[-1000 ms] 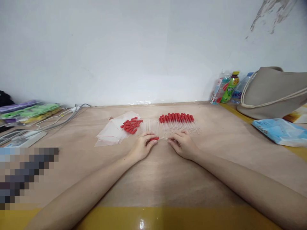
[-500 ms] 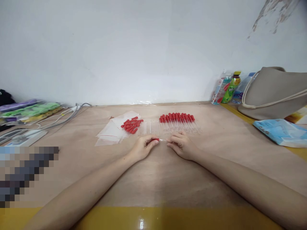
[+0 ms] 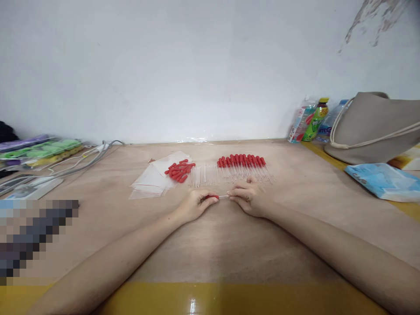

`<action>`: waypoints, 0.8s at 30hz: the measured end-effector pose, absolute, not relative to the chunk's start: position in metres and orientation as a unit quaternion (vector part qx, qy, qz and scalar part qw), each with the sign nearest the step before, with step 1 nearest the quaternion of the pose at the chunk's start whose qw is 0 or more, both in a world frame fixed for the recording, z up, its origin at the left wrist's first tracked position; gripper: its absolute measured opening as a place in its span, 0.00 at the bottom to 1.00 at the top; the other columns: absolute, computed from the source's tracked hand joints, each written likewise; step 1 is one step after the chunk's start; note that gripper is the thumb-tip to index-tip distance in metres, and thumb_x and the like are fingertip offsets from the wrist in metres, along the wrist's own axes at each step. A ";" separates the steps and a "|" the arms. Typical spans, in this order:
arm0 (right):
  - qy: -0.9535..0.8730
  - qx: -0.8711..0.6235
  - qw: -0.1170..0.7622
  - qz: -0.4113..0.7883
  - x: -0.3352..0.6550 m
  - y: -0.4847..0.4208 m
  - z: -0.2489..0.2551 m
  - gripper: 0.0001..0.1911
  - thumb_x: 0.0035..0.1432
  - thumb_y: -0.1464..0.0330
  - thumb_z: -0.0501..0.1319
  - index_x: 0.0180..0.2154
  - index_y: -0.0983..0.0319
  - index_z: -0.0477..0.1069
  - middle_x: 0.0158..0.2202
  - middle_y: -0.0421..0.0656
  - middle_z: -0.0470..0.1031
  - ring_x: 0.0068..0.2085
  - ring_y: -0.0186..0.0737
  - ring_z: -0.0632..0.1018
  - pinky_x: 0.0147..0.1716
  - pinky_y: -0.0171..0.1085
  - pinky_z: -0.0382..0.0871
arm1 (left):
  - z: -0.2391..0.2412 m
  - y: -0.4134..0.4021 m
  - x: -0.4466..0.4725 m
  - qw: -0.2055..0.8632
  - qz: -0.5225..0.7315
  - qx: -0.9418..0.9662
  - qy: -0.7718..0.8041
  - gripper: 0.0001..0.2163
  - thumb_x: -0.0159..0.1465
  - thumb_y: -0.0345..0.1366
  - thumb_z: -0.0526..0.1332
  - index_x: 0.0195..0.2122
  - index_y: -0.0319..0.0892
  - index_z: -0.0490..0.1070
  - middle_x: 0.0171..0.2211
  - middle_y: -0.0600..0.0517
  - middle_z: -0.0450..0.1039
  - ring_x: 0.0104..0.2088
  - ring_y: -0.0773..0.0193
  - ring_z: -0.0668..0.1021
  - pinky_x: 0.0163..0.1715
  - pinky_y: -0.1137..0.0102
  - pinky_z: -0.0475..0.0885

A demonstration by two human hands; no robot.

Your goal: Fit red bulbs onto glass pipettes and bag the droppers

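Observation:
My left hand (image 3: 194,204) pinches a small red rubber bulb (image 3: 211,197). My right hand (image 3: 248,197) pinches a thin clear glass tube (image 3: 223,197) whose end meets the bulb between the two hands. Behind them lie a loose pile of red bulbs (image 3: 179,171), a row of bare clear tubes (image 3: 203,175), and a row of finished droppers with red bulbs (image 3: 242,166). Both forearms rest on the wooden table (image 3: 210,245).
Clear plastic bags (image 3: 152,179) lie left of the bulb pile. Cables and coloured packets (image 3: 42,151) sit at far left. Bottles (image 3: 311,120), a beige bag (image 3: 374,127) and a blue packet (image 3: 383,179) stand at right. A white wall closes the back.
Both hands have drawn slightly toward me and closer together, so less of the tube shows between them. The rows and the pile have not moved.

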State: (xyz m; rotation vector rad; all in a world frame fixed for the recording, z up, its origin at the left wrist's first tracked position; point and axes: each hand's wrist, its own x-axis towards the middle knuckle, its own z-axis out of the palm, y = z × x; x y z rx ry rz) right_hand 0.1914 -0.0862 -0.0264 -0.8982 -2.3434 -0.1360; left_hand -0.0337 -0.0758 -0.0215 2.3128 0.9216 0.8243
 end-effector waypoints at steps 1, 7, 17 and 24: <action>-0.886 -0.341 0.308 -0.059 0.191 -0.087 -0.026 0.10 0.59 0.69 0.53 0.34 0.59 0.72 0.31 0.40 0.74 0.29 0.32 0.70 0.35 0.37 0.50 | -0.021 -0.076 -0.034 0.254 0.304 0.853 0.340 0.09 0.61 0.38 0.55 0.36 0.42 0.73 0.33 0.50 0.75 0.32 0.65 0.75 0.34 0.71 0.69; -0.883 -0.351 0.304 -0.074 0.190 -0.091 -0.024 0.11 0.59 0.68 0.52 0.33 0.59 0.73 0.28 0.40 0.73 0.28 0.32 0.68 0.34 0.38 0.48 | -0.019 -0.078 -0.033 0.226 0.296 0.861 0.346 0.09 0.61 0.38 0.56 0.34 0.42 0.73 0.31 0.51 0.75 0.30 0.66 0.74 0.30 0.72 0.68; -0.883 -0.366 0.282 -0.086 0.175 -0.097 -0.021 0.15 0.60 0.68 0.49 0.26 0.63 0.70 0.23 0.39 0.70 0.24 0.31 0.64 0.33 0.38 0.46 | -0.024 -0.079 -0.033 0.194 0.294 0.881 0.316 0.09 0.61 0.38 0.56 0.34 0.40 0.72 0.30 0.50 0.74 0.31 0.66 0.74 0.33 0.72 0.68; -0.884 -0.386 0.252 -0.075 0.171 -0.096 -0.026 0.17 0.61 0.67 0.47 0.23 0.63 0.67 0.21 0.38 0.70 0.22 0.30 0.60 0.33 0.37 0.46 | -0.027 -0.076 -0.034 0.124 0.298 0.906 0.275 0.08 0.62 0.37 0.55 0.36 0.40 0.70 0.31 0.50 0.74 0.32 0.65 0.74 0.34 0.72 0.69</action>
